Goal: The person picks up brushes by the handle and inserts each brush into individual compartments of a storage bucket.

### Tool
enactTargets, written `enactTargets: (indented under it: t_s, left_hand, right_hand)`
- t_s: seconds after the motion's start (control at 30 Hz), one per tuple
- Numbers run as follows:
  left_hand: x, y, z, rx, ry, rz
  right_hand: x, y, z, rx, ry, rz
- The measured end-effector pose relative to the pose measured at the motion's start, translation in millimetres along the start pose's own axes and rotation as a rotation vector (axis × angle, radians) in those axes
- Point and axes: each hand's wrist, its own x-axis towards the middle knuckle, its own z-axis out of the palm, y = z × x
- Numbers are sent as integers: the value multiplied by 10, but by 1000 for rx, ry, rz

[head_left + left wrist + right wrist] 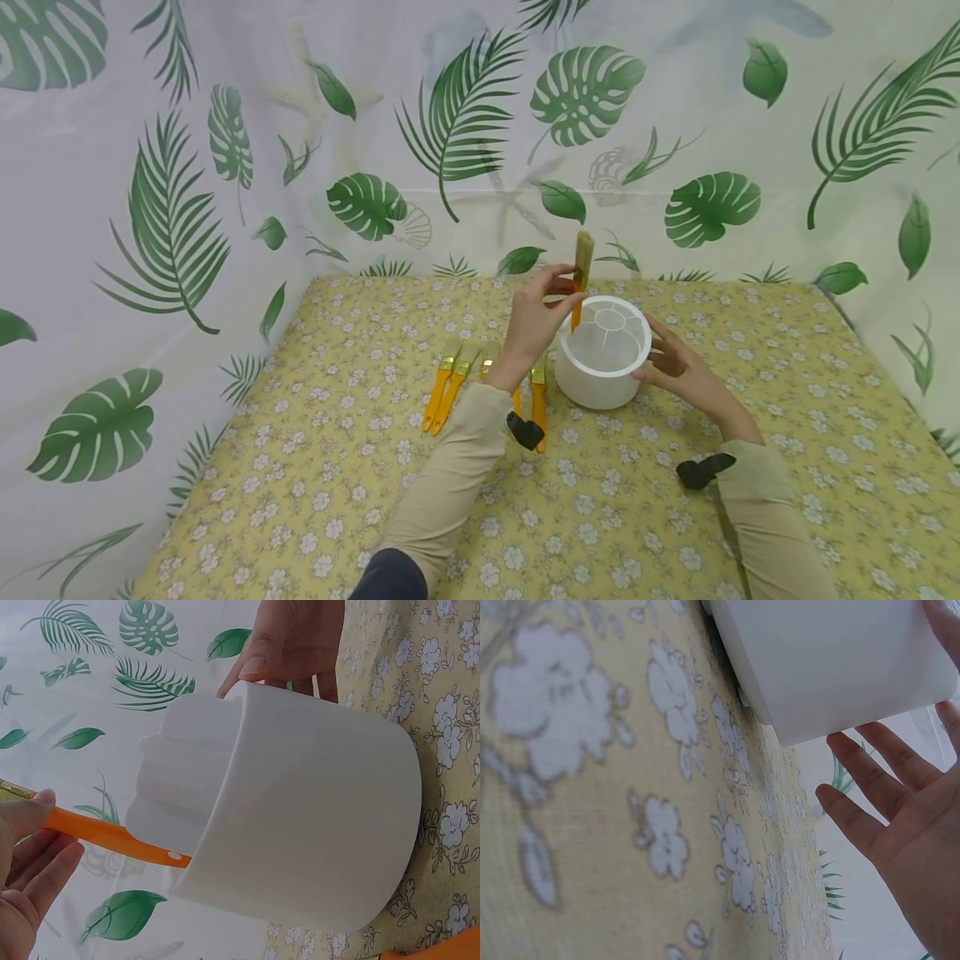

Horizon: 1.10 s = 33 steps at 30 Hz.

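In the head view my left hand (534, 321) pinches a paintbrush (577, 312), bristles up and orange handle down. The handle's lower end is at the left part of the opening of a round white container (600, 387), whose top has a ring and spoke-like dividers. The left wrist view shows the orange handle (120, 838) slanting to the container's rim (225, 776); how deep its tip reaches is hidden. On the container's right side rests my right hand (681, 371), its spread fingers (881, 769) fairly straight, fingertips against the white wall (840, 660).
Left of the container, several more orange-handled paintbrushes (442, 387) lie on the flowered yellow tablecloth (360, 417), some partly hidden by my left arm. A leaf-printed white curtain (465, 233) stands behind the table and along its sides.
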Motion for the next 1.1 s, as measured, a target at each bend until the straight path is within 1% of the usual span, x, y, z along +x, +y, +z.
enactTargets:
  t_s: [0.43, 0.67, 0.93, 1.1]
  left_hand:
    - [2, -86, 61, 6, -26, -14]
    - [-4, -105, 70, 23, -26, -22]
    - [-23, -134, 93, 28, -43, -30]
    - [-43, -149, 75, 26, -37, -60]
  right_hand:
    - [-5, 2, 6, 15, 11, -1]
    - [-10, 2, -5, -2, -13, -37]
    - [-9, -3, -1, 8, 1, -34]
    - [-21, -1, -6, -4, 2, -31]
